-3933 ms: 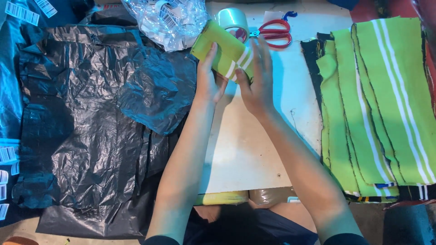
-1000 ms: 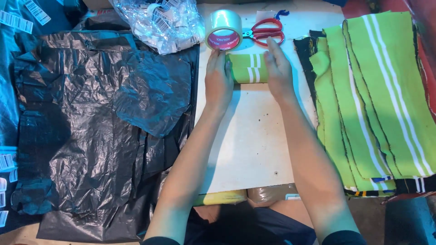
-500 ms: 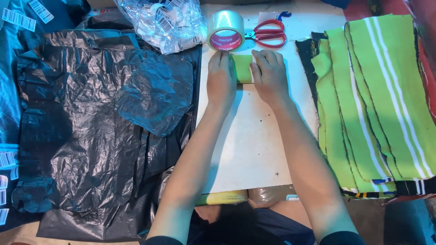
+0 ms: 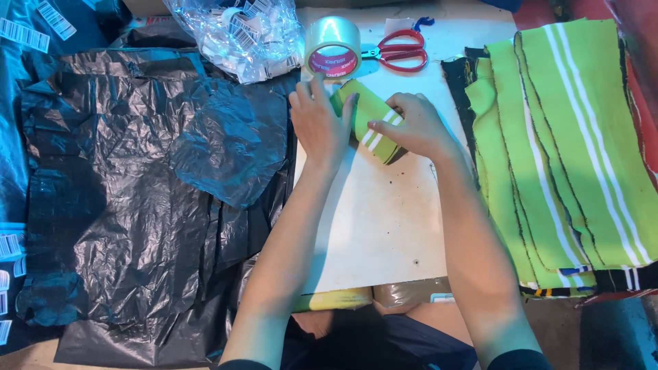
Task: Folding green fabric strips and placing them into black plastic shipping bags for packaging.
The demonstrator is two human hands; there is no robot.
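Folding a lime-green striped cloth (image 4: 370,118) into a tight bundle, a person works with both hands at a white desk (image 4: 384,219), the bundle lying at the desk's 12 o'clock end just below a roll of clear tape (image 4: 332,46). The left hand (image 4: 319,123) lies flat against the bundle's 9 o'clock side, fingers spread and extended, thumb hooked over the top edge. The right hand (image 4: 415,127) curls over the 3 o'clock end, fingers closed on the white-striped edge and pinching the layers together. Judging by the grip, the fold is nearly complete; the next move would seem to call for keeping the layers pressed so they do not spring apart. Red scissors (image 4: 401,51) lie at 1 o'clock beside the tape. A stack of matching green cloths (image 4: 569,137) sits at 3 o'clock, black plastic sheeting (image 4: 137,192) covers the 9 o'clock side, and a clear bag (image 4: 236,34) of labelled items rests at 11 o'clock
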